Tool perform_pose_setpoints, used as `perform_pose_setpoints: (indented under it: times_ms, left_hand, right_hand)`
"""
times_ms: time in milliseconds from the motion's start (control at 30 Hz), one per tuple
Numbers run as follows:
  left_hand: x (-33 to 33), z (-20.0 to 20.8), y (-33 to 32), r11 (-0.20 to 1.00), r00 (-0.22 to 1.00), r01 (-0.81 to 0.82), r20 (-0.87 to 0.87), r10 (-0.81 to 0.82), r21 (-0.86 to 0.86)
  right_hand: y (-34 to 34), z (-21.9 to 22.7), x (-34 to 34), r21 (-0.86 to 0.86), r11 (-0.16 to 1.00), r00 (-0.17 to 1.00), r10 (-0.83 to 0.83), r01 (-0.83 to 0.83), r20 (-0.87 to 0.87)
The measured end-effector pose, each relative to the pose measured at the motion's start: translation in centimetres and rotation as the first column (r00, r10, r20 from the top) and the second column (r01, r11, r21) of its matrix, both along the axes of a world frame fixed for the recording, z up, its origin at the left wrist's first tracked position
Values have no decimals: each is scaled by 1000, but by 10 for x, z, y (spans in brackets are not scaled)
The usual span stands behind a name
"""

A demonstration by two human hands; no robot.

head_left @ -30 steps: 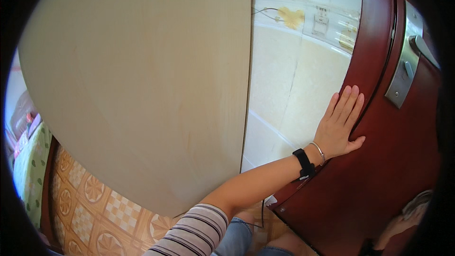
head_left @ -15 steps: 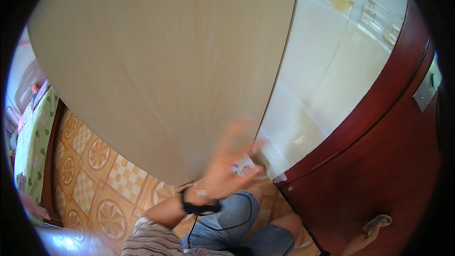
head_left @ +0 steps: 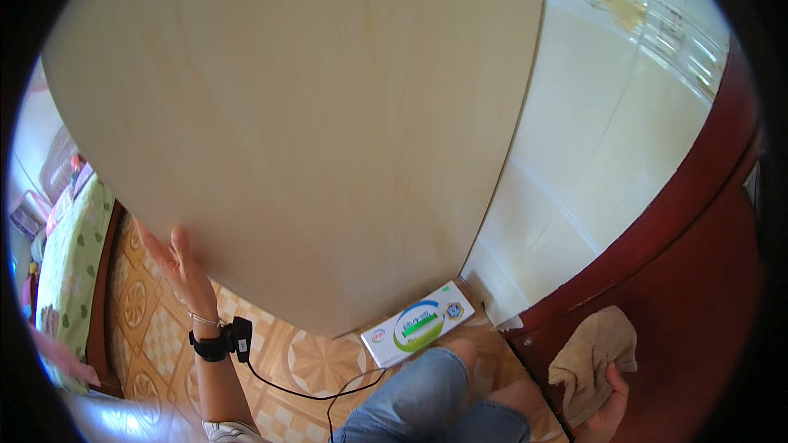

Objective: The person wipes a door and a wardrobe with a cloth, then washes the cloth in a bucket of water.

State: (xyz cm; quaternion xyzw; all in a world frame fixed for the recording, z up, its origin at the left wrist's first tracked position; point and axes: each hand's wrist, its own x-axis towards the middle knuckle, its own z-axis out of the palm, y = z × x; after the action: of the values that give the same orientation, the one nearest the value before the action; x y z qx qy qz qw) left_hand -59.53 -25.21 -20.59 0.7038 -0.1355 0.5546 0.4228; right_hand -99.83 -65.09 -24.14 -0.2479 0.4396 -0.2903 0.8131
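My left hand is at the lower left edge of a tall pale wood-grain panel, its fingers stretched out along the edge and its thumb apart over the panel's face. A black band with a small device is strapped to that wrist, and a black cable runs from it. Low on the right, my right hand has its fingers closed on a crumpled beige-brown cloth, held in front of the dark red door. Part of that hand is hidden behind the cloth.
A white printed carton with green and blue markings lies at the panel's foot, beside my bent knees. Pale tiled wall lies between panel and red door frame. A bed with a green-patterned cover stands at the far left on patterned flooring.
My left hand has swung left from the middle to the panel's lower left edge, uncovering the white carton. My right hand has come further into view with the cloth.
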Motion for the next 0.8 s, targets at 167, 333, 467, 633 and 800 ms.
perform_pose_setpoints:
  times_ms: [167, 333, 467, 633, 800]
  left_hand:
    - [38, -43, 85, 995, 999, -28, -49, 23, -93]
    - [8, -28, 44, 971, 957, -231, -194, 215, -64]
    - [4, -51, 94, 927, 848, -368, -383, 366, 70]
    - [-5, -109, 122, 973, 874, -16, -476, -97, -229]
    - [-59, -11, 33, 976, 698, -218, -699, 157, 1]
  right_hand:
    - [10, 4, 26, 148, 974, 869, 79, -172, 489]
    - [-8, 29, 25, 175, 972, 870, 51, -156, 491]
    - [-11, 66, 31, 129, 978, 930, 108, -163, 353]
    - [2, 84, 27, 156, 965, 956, 171, -212, 240]
    - [15, 111, 22, 350, 844, 903, 311, -406, 298]
